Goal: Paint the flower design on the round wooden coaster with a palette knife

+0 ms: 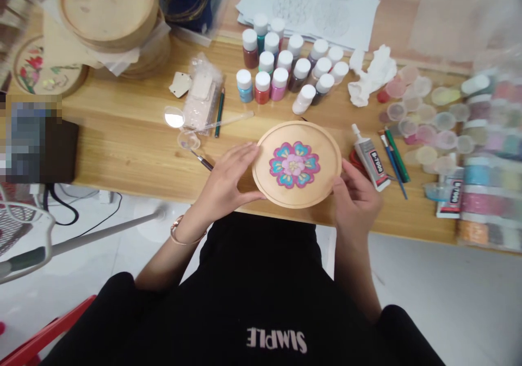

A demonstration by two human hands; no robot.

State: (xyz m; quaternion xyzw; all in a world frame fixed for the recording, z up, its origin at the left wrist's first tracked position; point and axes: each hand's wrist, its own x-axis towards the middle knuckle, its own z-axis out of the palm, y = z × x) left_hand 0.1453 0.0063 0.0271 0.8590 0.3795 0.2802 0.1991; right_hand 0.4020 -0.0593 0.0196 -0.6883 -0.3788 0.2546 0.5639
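Observation:
A round wooden plate (261, 162) with a raised rim is held between both hands at the table's front edge. On its face is a painted flower (294, 165) with a pink centre, blue petals and magenta outlines. My left hand (228, 184) grips the plate's left rim, thumb below and fingers along the upper side. The right rim is pinched by my right hand (356, 200), its thumb on top and some fingertips hidden underneath. Close to my right hand lies a glue tube (372, 158) marked B-7000. A dark-handled brush (203, 160) lies near my left fingers.
Paint bottles (279, 83) with white caps stand behind the plate. Small cups (426, 118), paintbrushes (393, 156) and crumpled tissue (369, 78) lie to the right. Stacked wooden plates (108, 12) and a pixelated block (32, 132) are at left; printed sheets (310, 7) lie at the back.

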